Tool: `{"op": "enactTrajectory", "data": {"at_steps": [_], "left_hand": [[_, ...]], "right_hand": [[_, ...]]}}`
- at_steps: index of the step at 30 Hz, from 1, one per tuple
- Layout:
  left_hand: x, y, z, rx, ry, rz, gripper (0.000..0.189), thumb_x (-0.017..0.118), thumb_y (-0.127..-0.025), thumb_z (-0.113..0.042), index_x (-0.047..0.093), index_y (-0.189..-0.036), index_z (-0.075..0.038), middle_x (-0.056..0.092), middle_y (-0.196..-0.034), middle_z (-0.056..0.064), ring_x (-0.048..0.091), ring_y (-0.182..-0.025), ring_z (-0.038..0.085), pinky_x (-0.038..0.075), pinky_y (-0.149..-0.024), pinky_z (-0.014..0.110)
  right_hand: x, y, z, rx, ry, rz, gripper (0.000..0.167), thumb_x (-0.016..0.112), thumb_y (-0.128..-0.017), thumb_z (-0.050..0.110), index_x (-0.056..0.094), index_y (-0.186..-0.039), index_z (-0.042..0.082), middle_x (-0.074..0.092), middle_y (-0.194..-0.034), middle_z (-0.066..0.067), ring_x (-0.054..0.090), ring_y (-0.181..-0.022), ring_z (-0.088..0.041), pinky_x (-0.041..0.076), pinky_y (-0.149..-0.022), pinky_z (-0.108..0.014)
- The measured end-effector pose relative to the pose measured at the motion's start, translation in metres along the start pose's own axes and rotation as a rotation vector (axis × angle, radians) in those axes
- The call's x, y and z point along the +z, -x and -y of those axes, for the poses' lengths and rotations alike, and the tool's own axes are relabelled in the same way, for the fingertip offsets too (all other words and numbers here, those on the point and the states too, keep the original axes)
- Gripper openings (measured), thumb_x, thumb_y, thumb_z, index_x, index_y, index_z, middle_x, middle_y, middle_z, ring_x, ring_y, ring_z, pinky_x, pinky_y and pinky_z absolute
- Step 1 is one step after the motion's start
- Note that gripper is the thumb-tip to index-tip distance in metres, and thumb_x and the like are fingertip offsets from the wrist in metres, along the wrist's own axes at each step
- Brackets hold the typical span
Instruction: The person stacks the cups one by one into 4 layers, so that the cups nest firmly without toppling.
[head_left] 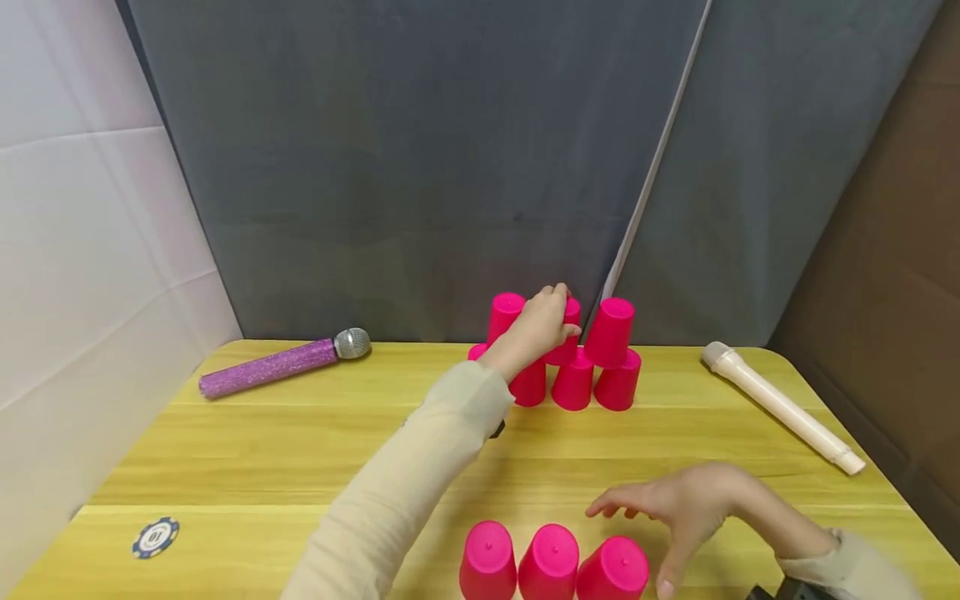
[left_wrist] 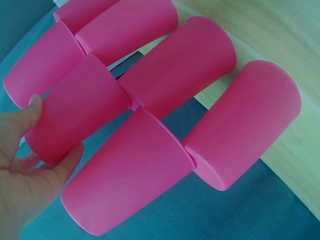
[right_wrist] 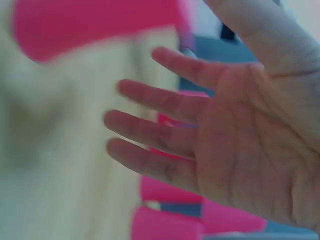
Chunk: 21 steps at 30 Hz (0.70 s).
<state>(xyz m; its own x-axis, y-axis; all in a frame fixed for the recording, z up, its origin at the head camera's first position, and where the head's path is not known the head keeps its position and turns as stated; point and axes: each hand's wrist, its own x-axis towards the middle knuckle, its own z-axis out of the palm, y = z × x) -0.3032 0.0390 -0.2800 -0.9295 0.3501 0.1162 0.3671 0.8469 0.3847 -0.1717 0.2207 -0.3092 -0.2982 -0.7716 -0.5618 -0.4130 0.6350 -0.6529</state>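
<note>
At the table's back edge stands a two-level stack of pink cups, upside down. Fingers and thumb of my left hand (head_left: 534, 327) hold the middle cup (left_wrist: 80, 112) of the upper level, between an upper-left cup (head_left: 507, 312) and an upper-right cup (head_left: 610, 333). Below, lower cups (head_left: 573, 382) bear them; the left hand and sleeve hide part of that row in the head view. My right hand (head_left: 693, 504) hovers over the table's front right, fingers spread and palm bare in the right wrist view. Just left of it, a pink cup (head_left: 615, 570) ends a front row of three.
The other front cups (head_left: 487, 562) stand side by side near the table's front edge. A purple microphone (head_left: 273, 367) lies at back left, a white microphone (head_left: 783, 408) at right. A poker chip (head_left: 156, 537) lies at front left. A dark curtain (head_left: 412, 183) hangs behind the stack.
</note>
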Motion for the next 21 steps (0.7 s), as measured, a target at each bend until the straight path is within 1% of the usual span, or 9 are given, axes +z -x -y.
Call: {"op": "enactTrajectory", "data": {"at_steps": [2,5,7,9,11,13,15,17,21], "left_hand": [[0.0,0.0,-0.001,-0.002,0.004,0.003,0.052,0.068,-0.081,-0.025,0.042,-0.12,-0.004,0.053,-0.114,0.012,0.056,-0.102,0.023,0.051,-0.086,0.027],[0.0,0.0,-0.001,-0.009,0.012,0.004,0.054,0.069,-0.08,-0.025,0.041,-0.122,-0.004,0.052,-0.116,0.012,0.056,-0.104,0.022,0.051,-0.086,0.027],[0.001,0.0,-0.001,-0.011,0.013,0.007,0.054,0.069,-0.08,-0.025,0.041,-0.122,-0.004,0.052,-0.117,0.012,0.056,-0.105,0.022,0.051,-0.086,0.027],[0.001,0.0,-0.001,-0.01,0.009,0.007,0.054,0.068,-0.08,-0.025,0.041,-0.122,-0.004,0.052,-0.117,0.012,0.056,-0.105,0.022,0.051,-0.086,0.027],[0.002,0.001,-0.001,-0.009,0.008,0.006,0.054,0.068,-0.081,-0.025,0.041,-0.122,-0.004,0.052,-0.117,0.012,0.056,-0.104,0.022,0.051,-0.087,0.027],[0.002,0.002,-0.001,-0.01,0.004,0.0,0.053,0.068,-0.081,-0.025,0.042,-0.121,-0.004,0.053,-0.117,0.012,0.056,-0.104,0.022,0.051,-0.086,0.026],[0.002,0.002,0.0,-0.007,0.004,-0.005,0.052,0.068,-0.081,-0.025,0.042,-0.12,-0.004,0.053,-0.116,0.013,0.056,-0.103,0.023,0.051,-0.087,0.027],[0.002,0.002,0.001,-0.005,0.004,-0.01,0.052,0.068,-0.081,-0.025,0.042,-0.12,-0.003,0.053,-0.116,0.013,0.057,-0.103,0.023,0.051,-0.087,0.027],[0.002,0.002,0.003,0.008,0.006,-0.02,0.05,0.068,-0.081,-0.024,0.043,-0.119,-0.003,0.054,-0.114,0.013,0.057,-0.101,0.023,0.05,-0.087,0.028]], "right_hand": [[0.012,-0.006,-0.004,-0.109,0.005,-0.003,0.067,0.07,-0.079,0.026,0.034,-0.135,0.019,0.044,-0.135,0.002,0.041,-0.122,-0.004,0.042,-0.098,-0.027],[0.021,-0.015,-0.011,-0.22,-0.032,-0.066,0.055,0.069,-0.081,0.024,0.043,-0.129,0.018,0.05,-0.129,0.003,0.045,-0.116,-0.001,0.043,-0.094,-0.026],[0.021,-0.018,-0.017,-0.254,-0.048,-0.125,0.047,0.068,-0.082,0.024,0.049,-0.125,0.019,0.056,-0.121,0.006,0.048,-0.111,0.0,0.045,-0.092,-0.026],[0.016,-0.02,-0.024,-0.246,-0.089,-0.193,0.042,0.067,-0.081,0.023,0.052,-0.121,0.019,0.059,-0.115,0.008,0.052,-0.108,-0.001,0.045,-0.091,-0.026],[0.006,-0.02,-0.03,-0.247,-0.132,-0.28,0.04,0.066,-0.082,0.021,0.053,-0.119,0.016,0.061,-0.109,0.005,0.056,-0.104,-0.004,0.046,-0.09,-0.027],[-0.009,-0.018,-0.033,-0.239,-0.191,-0.411,0.041,0.065,-0.083,0.019,0.05,-0.12,0.009,0.06,-0.107,0.0,0.058,-0.101,-0.007,0.048,-0.088,-0.029],[-0.026,-0.015,-0.029,-0.222,-0.248,-0.594,0.042,0.063,-0.085,0.018,0.047,-0.121,0.002,0.059,-0.104,-0.005,0.06,-0.095,-0.009,0.05,-0.083,-0.03],[-0.046,-0.014,-0.024,-0.197,-0.273,-0.812,0.043,0.059,-0.087,0.018,0.044,-0.122,-0.002,0.058,-0.103,-0.008,0.06,-0.089,-0.01,0.052,-0.078,-0.029],[-0.085,-0.015,-0.01,-0.085,-0.236,-1.219,0.045,0.055,-0.089,0.03,0.043,-0.121,0.001,0.056,-0.105,-0.011,0.056,-0.088,-0.015,0.051,-0.074,-0.026]]}}
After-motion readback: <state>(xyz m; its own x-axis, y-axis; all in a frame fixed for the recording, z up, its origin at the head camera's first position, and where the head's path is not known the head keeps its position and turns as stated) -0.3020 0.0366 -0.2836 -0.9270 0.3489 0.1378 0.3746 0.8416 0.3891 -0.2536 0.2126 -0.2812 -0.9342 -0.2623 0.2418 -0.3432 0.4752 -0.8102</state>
